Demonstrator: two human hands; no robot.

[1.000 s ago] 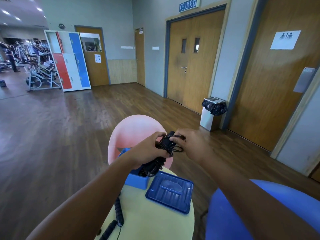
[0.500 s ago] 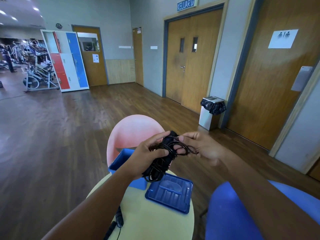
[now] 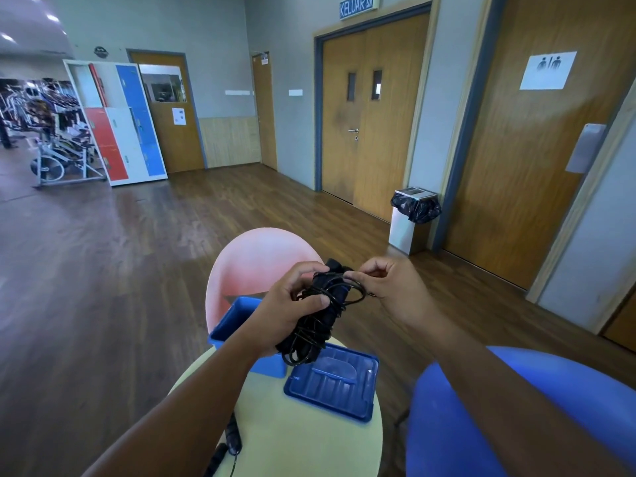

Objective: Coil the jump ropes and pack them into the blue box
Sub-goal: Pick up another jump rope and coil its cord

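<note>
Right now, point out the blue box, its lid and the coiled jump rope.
blue box (image 3: 230,321): head view, left wall by the rim.
lid (image 3: 332,387): head view, ribbed top face.
coiled jump rope (image 3: 318,327): head view, middle of the bundle.

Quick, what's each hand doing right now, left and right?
Left hand: closed around the coiled black jump rope, held above the blue box.
Right hand: fingertips pinching a loop of that rope's cord.
</note>
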